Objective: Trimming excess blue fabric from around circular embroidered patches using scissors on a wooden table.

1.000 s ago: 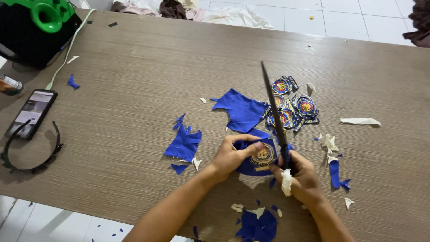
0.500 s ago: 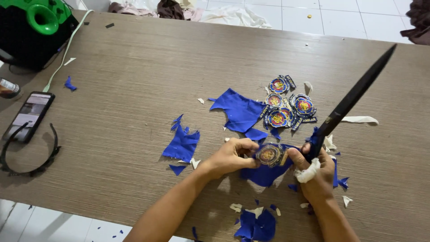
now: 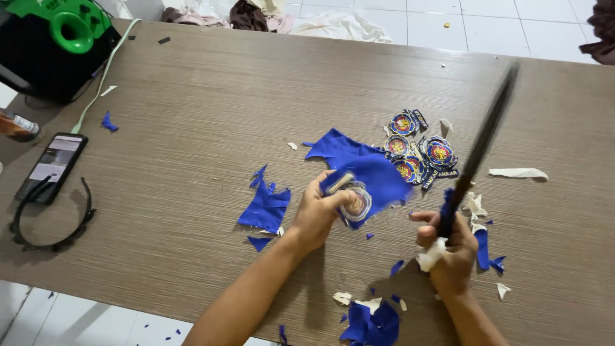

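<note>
My left hand (image 3: 318, 211) holds up a piece of blue cloth (image 3: 375, 181) with a round embroidered patch (image 3: 354, 202) on it, lifted off the wooden table (image 3: 192, 128). My right hand (image 3: 448, 251) grips the handles of long black scissors (image 3: 480, 144), wrapped with white cloth; the blades point up and to the right, blurred. The two hands are a short way apart. Several finished round patches (image 3: 419, 150) lie in a pile just beyond the cloth.
Blue cloth scraps (image 3: 266, 208) lie left of my left hand and at the near edge (image 3: 371, 323). White offcuts (image 3: 517, 173) lie right. A phone (image 3: 52, 165) and black headband (image 3: 48, 221) are at the left, a black and green machine (image 3: 57, 45) at the far left corner.
My left hand has lifted the blue cloth and patch off the table and turned it. My right hand has swung the scissors from upright over to the right and drawn away from the cloth.
</note>
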